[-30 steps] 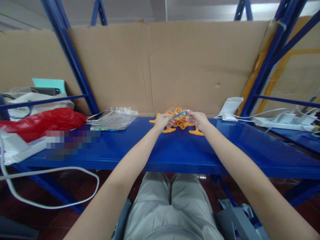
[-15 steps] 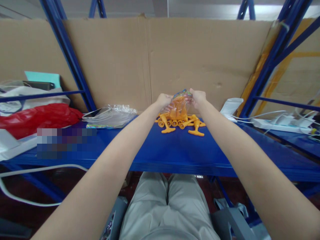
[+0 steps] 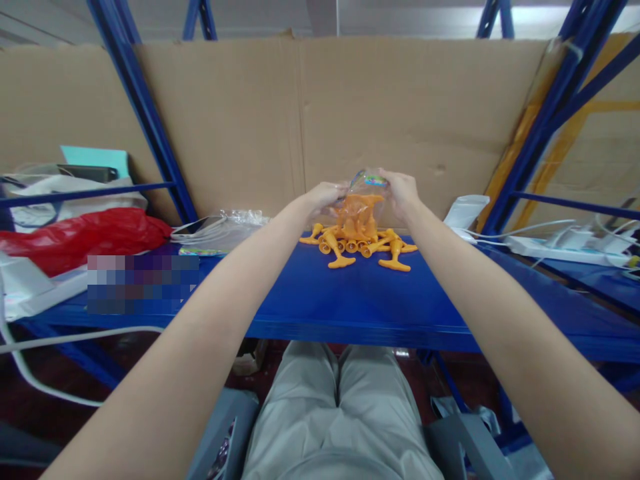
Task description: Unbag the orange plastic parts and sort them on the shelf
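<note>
My left hand [image 3: 326, 195] grips the left side of a clear plastic bag [image 3: 374, 181] with a colourful printed strip near its top. On the opposite side, my right hand [image 3: 401, 189] is closed on the bag's upper edge. Several orange T-shaped plastic pieces [image 3: 359, 212] show through the film, low in the bag. More orange T-shaped pieces [image 3: 395, 256] lie loose in a pile on the blue table beneath, some with round open ends facing me. Parts of my fingers are hidden behind the bag.
Flat clear bags [image 3: 220, 233] lie to the left on the blue table [image 3: 350, 300], beyond them a red plastic bag [image 3: 85, 237]. At right stand a white device [image 3: 466, 212] and a power strip [image 3: 565, 248] with cables. A cardboard wall [image 3: 225, 127] closes the back.
My hands have moved slightly apart, and the bag's top is spread wider, with its printed strip turned more toward me. My view has shifted a little.
</note>
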Demonstrator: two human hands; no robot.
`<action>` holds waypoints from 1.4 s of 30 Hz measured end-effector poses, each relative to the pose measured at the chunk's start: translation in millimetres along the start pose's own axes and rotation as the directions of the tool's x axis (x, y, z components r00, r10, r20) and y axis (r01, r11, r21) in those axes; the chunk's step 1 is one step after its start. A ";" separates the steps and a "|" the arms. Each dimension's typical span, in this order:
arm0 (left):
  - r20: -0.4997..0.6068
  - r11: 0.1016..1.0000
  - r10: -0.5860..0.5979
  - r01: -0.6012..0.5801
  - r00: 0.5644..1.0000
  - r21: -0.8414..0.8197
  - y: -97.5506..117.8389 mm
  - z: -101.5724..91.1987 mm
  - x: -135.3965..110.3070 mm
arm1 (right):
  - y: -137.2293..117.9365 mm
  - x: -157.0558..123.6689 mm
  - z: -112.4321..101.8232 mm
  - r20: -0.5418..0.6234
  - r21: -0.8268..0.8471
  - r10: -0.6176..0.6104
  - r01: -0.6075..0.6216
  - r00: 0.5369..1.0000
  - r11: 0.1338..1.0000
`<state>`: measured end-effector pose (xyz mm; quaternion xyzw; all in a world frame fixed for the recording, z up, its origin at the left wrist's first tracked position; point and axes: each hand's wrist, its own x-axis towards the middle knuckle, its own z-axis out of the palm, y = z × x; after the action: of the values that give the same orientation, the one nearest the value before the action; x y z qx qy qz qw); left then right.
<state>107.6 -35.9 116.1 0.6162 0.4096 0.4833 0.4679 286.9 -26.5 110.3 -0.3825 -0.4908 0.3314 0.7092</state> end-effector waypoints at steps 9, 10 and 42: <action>-0.025 0.993 0.040 -0.043 0.999 -0.109 6.0 -5.8 11.5 | 22.7 -56.8 -18.8 0.481 -0.348 0.487 -0.351 0.729 0.869; -0.011 0.992 0.041 -0.042 0.999 -0.116 9.7 -6.9 12.6 | 29.7 -57.9 -20.5 0.506 -0.419 0.530 -0.343 0.680 0.841; -0.272 0.797 0.505 -0.564 0.819 -0.217 49.9 -16.1 16.2 | 85.5 -67.2 29.4 0.329 -0.293 0.644 -0.574 0.690 0.765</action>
<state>97.7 -28.8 169.5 0.5802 0.1882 0.7098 0.3524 230.8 -35.3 13.0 -0.5030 -0.4988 0.5789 0.4039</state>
